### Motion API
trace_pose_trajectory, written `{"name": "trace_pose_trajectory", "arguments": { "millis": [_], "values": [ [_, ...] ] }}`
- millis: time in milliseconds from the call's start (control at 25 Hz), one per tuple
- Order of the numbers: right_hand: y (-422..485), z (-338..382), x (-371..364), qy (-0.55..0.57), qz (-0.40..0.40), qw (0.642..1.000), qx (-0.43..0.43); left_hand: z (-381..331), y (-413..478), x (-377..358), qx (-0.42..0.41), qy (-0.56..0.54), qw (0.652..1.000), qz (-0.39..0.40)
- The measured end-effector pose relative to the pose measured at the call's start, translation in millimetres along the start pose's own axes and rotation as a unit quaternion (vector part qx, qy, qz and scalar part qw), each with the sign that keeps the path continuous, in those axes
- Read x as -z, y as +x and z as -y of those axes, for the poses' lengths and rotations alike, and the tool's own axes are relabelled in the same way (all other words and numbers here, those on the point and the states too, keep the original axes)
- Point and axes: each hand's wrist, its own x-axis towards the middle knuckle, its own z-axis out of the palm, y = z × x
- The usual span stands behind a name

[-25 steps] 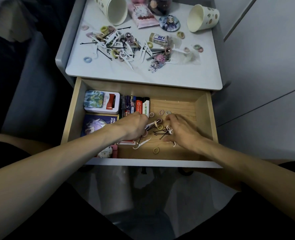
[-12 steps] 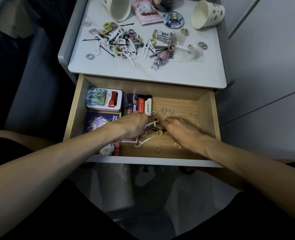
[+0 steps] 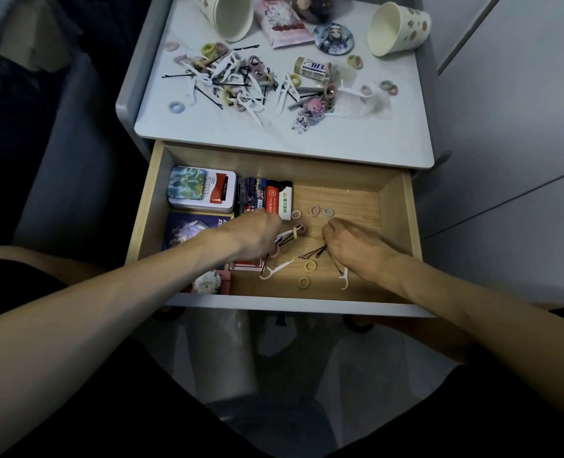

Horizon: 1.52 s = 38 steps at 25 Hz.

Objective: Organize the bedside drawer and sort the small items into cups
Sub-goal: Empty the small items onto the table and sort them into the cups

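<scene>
While a person leans over an open wooden drawer, both hands reach in among small loose items.

At the left of the drawer lie a tin with a red label, too small to read, and a dark box below it; beside them are pens and a red lighter with tiny unread print. The left hand is curled shut around hairpins, a hair tie and a white floss pick. The right hand is loosely curled, fingertips pinching a bunch of black hairpins. Small hair ties and floss picks lie on the drawer floor between and near the hands. On the tabletop behind lie more such items, an eraser marked "AIR", a round badge, and two paper cups tipped on their sides.
</scene>
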Motion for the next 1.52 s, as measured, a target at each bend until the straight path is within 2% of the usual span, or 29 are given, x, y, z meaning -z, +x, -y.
{"name": "trace_pose_trajectory", "arguments": {
  "millis": [160, 240, 280, 320, 440, 560, 720, 800, 960, 1120, 1200, 1280, 1400, 1480, 1520],
  "values": [
    [-3.1, -21.5, -11.5, 0.138, -0.011, 0.989, -0.060, 1.1, 1.9, 0.7, 0.003, 0.006, 1.000, 0.000],
    [-1.2, -28.8, -9.7, 0.284, 0.004, 0.951, -0.122, 0.4, 2.6, 3.2, 0.003, 0.008, 1.000, 0.000],
    [-1.3, -30.8, -4.9, 0.362, 0.002, 0.920, -0.152, 0.5, 2.5, 5.6, 0.002, 0.004, 1.000, 0.000],
    [-1.7, -35.2, -1.4, 0.390, -0.011, 0.904, -0.174, -0.1, 1.7, 9.2, 0.001, -0.005, 1.000, -0.003],
    [-6.9, -38.8, 26.4, 0.448, -0.028, 0.879, -0.161, -2.7, 0.8, 28.2, -0.003, -0.035, 0.999, -0.034],
    [-6.6, -42.1, 62.9, 0.465, -0.120, 0.866, -0.140, -8.6, -3.1, 59.5, -0.015, -0.050, 0.995, -0.089],
    [11.4, -65.3, 101.2, 0.461, -0.223, 0.842, -0.171, -8.3, -11.8, 108.1, -0.001, -0.070, 0.986, -0.154],
    [24.0, -81.6, 111.7, 0.407, -0.256, 0.857, -0.187, 0.7, -9.3, 130.7, 0.014, 0.008, 0.981, -0.191],
    [45.4, -97.1, 114.7, 0.232, -0.235, 0.917, -0.225, 23.1, 7.9, 156.9, 0.032, 0.171, 0.956, -0.237],
    [51.9, -93.4, 110.1, 0.183, -0.243, 0.931, -0.203, 37.7, 20.9, 162.1, 0.050, 0.279, 0.918, -0.279],
    [49.8, -91.3, 105.0, 0.188, -0.261, 0.924, -0.205, 43.8, 27.0, 162.5, 0.045, 0.266, 0.910, -0.314],
    [48.1, -86.6, 101.0, 0.195, -0.290, 0.915, -0.204, 49.4, 29.5, 161.4, 0.042, 0.218, 0.918, -0.329],
    [36.1, -72.0, 98.8, 0.187, -0.338, 0.918, -0.092, 49.0, 24.9, 155.1, 0.045, 0.210, 0.917, -0.335],
    [21.1, -56.2, 94.4, 0.191, -0.308, 0.932, 0.002, 40.7, 15.7, 150.6, 0.024, 0.203, 0.909, -0.363],
    [12.6, -47.6, 90.5, 0.198, -0.259, 0.945, 0.017, 33.4, 9.4, 147.2, 0.005, 0.192, 0.905, -0.380]
  ]
}}
